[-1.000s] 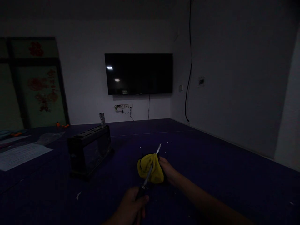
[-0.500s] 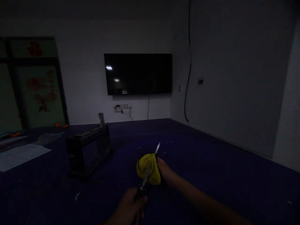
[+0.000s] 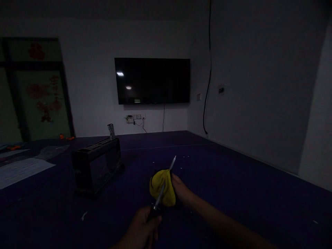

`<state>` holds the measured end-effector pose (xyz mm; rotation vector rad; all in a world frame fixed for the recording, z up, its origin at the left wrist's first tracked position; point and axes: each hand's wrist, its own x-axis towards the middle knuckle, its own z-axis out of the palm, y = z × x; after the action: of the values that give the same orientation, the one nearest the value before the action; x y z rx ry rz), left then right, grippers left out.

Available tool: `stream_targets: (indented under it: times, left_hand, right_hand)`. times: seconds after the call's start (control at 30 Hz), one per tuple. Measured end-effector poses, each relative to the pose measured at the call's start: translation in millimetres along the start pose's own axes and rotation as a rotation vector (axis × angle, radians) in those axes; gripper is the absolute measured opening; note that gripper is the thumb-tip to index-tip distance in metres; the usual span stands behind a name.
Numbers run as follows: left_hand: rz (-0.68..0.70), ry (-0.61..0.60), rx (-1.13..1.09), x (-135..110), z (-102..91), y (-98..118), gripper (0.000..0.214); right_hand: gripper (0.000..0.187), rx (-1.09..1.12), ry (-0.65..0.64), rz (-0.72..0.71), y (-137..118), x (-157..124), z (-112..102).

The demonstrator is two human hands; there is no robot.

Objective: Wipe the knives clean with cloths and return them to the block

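While the left hand is wrapped round the dark handle of a slim metal tool, the right hand holds a yellow cloth against its shaft. The tool slants up and away from the left hand, with its lower shaft bare, its upper part folded into the cloth, and its pointed tip showing past the far edge. Most of the right hand's fingers are hidden behind the cloth, and whether the cloth touches the purple surface below cannot be told. Left of the hands, well apart from them, stands a black open-framed stand with one patterned handle rising from its top. Farther left lie a printed sheet and clear plastic; a dark television hangs on the far wall.
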<state>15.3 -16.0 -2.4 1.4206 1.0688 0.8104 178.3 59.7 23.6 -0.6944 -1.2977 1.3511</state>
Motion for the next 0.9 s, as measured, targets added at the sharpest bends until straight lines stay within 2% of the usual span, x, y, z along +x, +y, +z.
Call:
stream_targets:
  times: [0.63,0.9]
  left_hand:
    - [0.028,-0.016,-0.015,1.2,-0.4,-0.2,0.052]
    - [-0.007,0.003,-0.016,-1.6,1.5,2.3,0.051]
  right_hand:
    - [0.061,0.013,-0.036,0.025,7.5,-2.0,5.6]
    - [0.053,0.049,0.007,0.038,14.2,-0.7,1.8]
